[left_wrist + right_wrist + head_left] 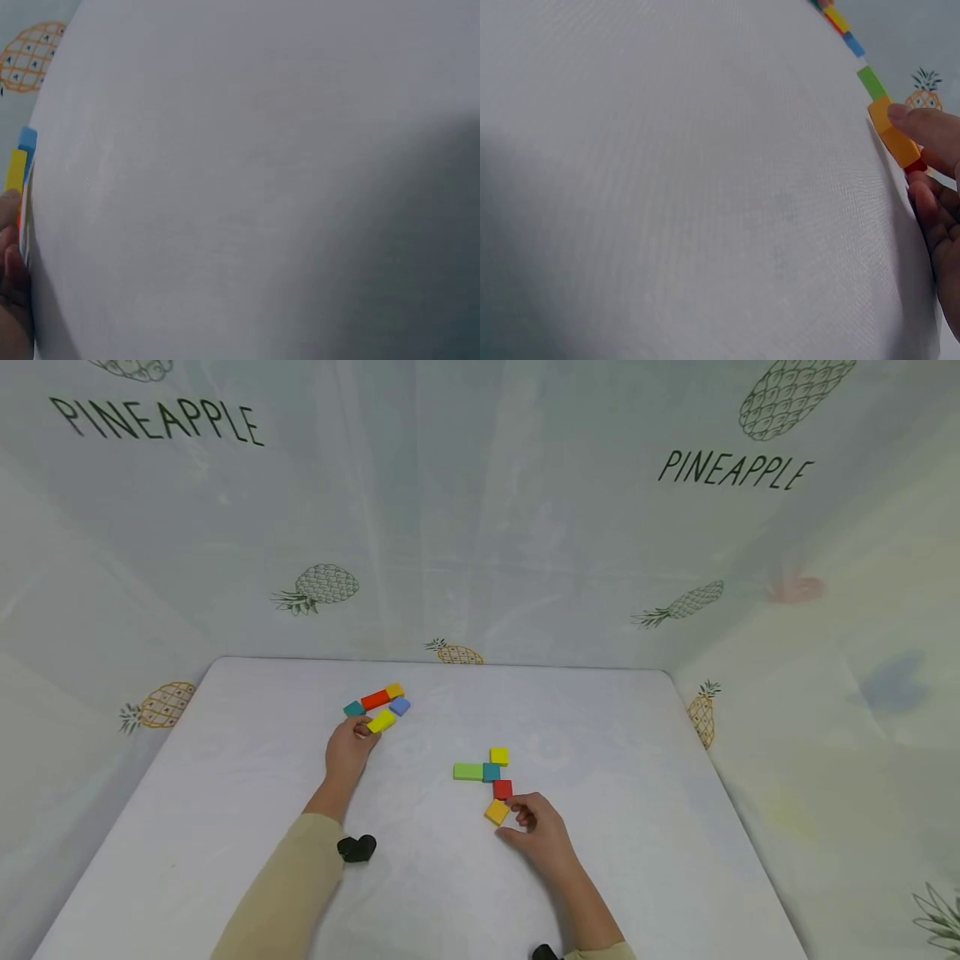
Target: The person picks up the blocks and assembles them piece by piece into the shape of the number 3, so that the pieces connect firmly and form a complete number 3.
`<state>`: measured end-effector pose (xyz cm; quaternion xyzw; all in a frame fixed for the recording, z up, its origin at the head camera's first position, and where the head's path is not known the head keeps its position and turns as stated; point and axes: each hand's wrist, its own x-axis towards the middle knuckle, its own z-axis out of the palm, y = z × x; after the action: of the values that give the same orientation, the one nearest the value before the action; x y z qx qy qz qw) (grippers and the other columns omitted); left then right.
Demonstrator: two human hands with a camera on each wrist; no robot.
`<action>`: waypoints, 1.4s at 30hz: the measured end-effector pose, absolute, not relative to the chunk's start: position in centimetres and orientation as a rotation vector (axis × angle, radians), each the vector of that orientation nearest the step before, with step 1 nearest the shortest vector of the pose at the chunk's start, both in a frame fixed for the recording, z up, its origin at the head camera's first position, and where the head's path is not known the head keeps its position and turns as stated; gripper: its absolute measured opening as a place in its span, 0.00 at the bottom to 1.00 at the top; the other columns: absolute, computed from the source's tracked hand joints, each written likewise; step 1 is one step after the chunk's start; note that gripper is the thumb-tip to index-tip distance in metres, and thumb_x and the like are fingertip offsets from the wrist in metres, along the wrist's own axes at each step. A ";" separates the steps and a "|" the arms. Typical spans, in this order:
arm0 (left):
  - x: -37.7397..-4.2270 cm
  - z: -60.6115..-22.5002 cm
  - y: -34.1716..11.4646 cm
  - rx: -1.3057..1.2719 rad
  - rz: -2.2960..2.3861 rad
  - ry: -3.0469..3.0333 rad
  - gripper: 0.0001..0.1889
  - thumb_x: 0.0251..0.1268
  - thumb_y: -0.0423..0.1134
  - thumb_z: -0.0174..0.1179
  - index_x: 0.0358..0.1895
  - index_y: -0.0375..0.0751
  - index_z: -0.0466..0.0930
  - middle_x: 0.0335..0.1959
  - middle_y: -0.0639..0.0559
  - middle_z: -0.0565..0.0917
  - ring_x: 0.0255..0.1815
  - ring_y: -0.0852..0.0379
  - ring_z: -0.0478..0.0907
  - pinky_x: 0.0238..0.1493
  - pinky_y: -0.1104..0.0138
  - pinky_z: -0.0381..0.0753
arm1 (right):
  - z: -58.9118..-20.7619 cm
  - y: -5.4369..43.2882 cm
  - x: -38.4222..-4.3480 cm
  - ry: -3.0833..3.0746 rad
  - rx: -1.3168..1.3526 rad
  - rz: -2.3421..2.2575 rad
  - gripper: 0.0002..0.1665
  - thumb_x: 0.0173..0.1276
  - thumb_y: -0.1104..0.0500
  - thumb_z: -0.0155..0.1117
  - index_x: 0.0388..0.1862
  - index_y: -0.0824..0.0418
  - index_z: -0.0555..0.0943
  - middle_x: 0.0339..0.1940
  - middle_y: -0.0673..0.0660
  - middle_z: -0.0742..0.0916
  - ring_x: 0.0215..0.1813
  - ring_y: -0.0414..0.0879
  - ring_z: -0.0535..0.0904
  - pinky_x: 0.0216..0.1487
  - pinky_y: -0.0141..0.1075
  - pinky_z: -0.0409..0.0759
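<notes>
In the head view my left hand (350, 750) is at the far left group, pinching a yellow block (382, 721) at its near end. The left wrist view catches fingers against that yellow block (15, 171) at its left edge. My right hand (538, 835) is curled around an orange-yellow block (497, 812), which sits turned at an angle just below a red block (502, 789). In the right wrist view the thumb (930, 129) overlaps this orange block (894, 135). Above the red one are a teal block (491, 772), a green block (468, 772) and another yellow block (498, 757).
By the left hand lie a teal block (354, 708), a longer red block (375, 700), an orange block (395, 691) and a blue block (400, 706). The white table (600, 735) meets a pineapple-printed curtain (487, 527) behind and at the sides.
</notes>
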<state>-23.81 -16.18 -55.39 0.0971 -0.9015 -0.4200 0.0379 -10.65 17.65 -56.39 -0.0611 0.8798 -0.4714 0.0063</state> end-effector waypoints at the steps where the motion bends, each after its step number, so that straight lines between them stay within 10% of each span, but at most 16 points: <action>1: -23.6 -55.3 -16.0 0.282 -1.305 -2.761 0.19 0.64 0.36 0.64 0.56 0.34 0.77 0.40 0.42 0.79 0.40 0.46 0.73 0.40 0.59 0.73 | -56.4 17.6 -10.6 2.756 -0.189 -1.469 0.24 0.53 0.61 0.79 0.50 0.55 0.81 0.40 0.47 0.80 0.37 0.44 0.73 0.39 0.30 0.77; 42: -16.1 -55.5 -9.5 -0.003 -1.441 -2.859 0.16 0.56 0.36 0.71 0.48 0.45 0.82 0.31 0.58 0.78 0.31 0.55 0.68 0.32 0.65 0.68 | -56.5 17.7 -10.7 2.735 -0.151 -1.468 0.24 0.53 0.58 0.79 0.50 0.54 0.81 0.40 0.47 0.79 0.38 0.44 0.73 0.39 0.29 0.76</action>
<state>-16.08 -9.45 -55.49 -0.0009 -0.8926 -0.4499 -0.0301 -10.75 17.73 -56.46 -0.0485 0.8799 -0.4723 0.0172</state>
